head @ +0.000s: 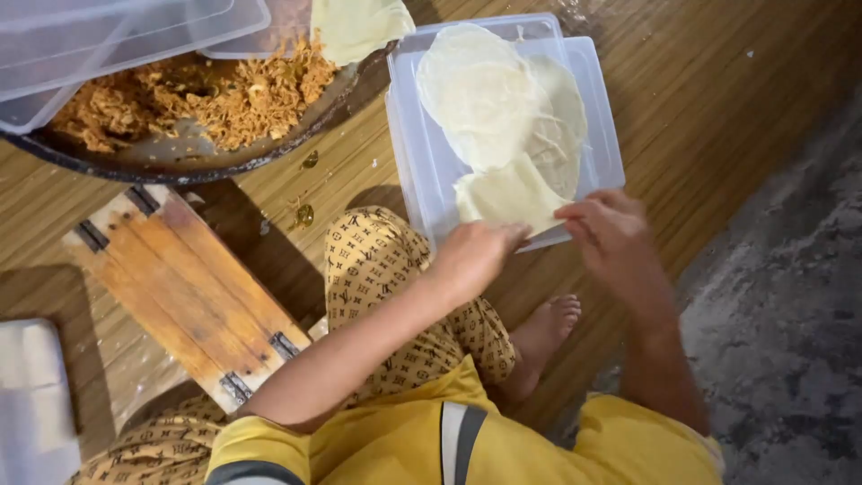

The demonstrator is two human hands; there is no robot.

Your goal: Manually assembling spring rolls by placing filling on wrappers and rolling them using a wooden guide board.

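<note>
A stack of thin, pale round wrappers [489, 90] lies on a clear plastic lid [602, 144] on the floor. The near wrapper [507, 196] is folded up at its front edge. My left hand [471, 254] pinches that folded wrapper at its lower left edge. My right hand [606, 235] touches its right corner with the fingertips. A wide dark pan [180, 163] at the upper left holds shredded orange-brown filling [224, 94].
Clear plastic boxes [108, 31] rest over the pan's far side, with another wrapper [359, 25] beside them. A small wooden board [184, 287] lies at the left, a white cloth [31, 395] at the bottom left. My patterned knee [377, 256] and bare foot [548, 328] are below the lid.
</note>
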